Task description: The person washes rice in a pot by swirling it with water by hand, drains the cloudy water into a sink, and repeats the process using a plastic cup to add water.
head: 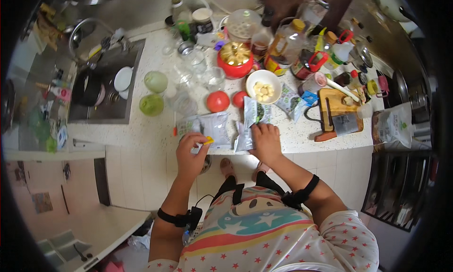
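Note:
Between the thumb and fingertips of my left hand (191, 153) is a small yellow piece (208, 140), too small to identify. That hand hovers at the counter's front edge, over a flat printed plastic packet (216, 128). My right hand (266, 142) grips a small silvery packet (243, 139) at the same edge, its fingers covering the packet's right side. A printed green-and-white packet (255, 111) lies just beyond those fingers, and a similar packet (291, 101) rests to its right. Behind them stands a white bowl (252, 84) of peeled garlic cloves (263, 90).
Two tomatoes (217, 101), green round vegetables (151, 105) and clear glasses (214, 77) sit left of the bowl. A cleaver (345, 125) lies on a wooden board (325, 95) at right. Bottles (286, 41) and a red pot (235, 71) crowd the back; a sink (132, 64) is left.

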Available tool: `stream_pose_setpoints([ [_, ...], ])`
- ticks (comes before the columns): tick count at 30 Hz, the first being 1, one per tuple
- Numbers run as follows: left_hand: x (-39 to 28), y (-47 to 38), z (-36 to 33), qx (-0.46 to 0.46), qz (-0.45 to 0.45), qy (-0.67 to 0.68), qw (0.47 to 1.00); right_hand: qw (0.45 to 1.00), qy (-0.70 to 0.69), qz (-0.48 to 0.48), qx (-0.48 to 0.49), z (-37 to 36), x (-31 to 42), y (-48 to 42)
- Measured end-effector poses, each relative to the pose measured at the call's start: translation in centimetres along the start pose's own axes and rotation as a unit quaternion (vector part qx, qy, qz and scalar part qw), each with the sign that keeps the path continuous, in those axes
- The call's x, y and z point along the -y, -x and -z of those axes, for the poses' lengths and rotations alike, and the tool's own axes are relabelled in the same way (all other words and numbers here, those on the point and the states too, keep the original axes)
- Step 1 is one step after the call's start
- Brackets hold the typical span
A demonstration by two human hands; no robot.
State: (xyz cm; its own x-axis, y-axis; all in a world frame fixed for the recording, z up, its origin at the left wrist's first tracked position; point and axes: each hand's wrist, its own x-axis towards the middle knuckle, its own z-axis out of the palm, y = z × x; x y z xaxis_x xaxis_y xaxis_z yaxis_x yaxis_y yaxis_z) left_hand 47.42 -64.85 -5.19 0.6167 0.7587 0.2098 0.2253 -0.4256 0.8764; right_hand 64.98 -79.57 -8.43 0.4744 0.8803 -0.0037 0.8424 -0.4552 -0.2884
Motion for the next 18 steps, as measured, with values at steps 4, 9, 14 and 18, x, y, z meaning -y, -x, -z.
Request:
stream_pose_setpoints([
  [4, 3.0, 5.2, 3.5, 0.062, 0.158, 0.097, 0.981, 1.0, 0.021, 0.008, -0.015, -0.4, 0.2, 0.2],
  [9, 11.2, 11.6, 5.3, 0.006, 0.27, 0.03, 0.962, 1.0, 0.006, 0.005, 0.0, -0.8, 0.7, -0.6],
  [14, 17.1, 14.0, 5.4, -0.055, 0.275, -0.061, 0.958, 0.998, 0.021, -0.048, -0.034, -2.5, 1.4, -0.1],
  [18, 20.5, 14.6, 4.8, -0.076, 0.29, -0.126, 0.945, 0.996, 0.025, -0.048, -0.069, -3.3, 2.0, -0.1],
])
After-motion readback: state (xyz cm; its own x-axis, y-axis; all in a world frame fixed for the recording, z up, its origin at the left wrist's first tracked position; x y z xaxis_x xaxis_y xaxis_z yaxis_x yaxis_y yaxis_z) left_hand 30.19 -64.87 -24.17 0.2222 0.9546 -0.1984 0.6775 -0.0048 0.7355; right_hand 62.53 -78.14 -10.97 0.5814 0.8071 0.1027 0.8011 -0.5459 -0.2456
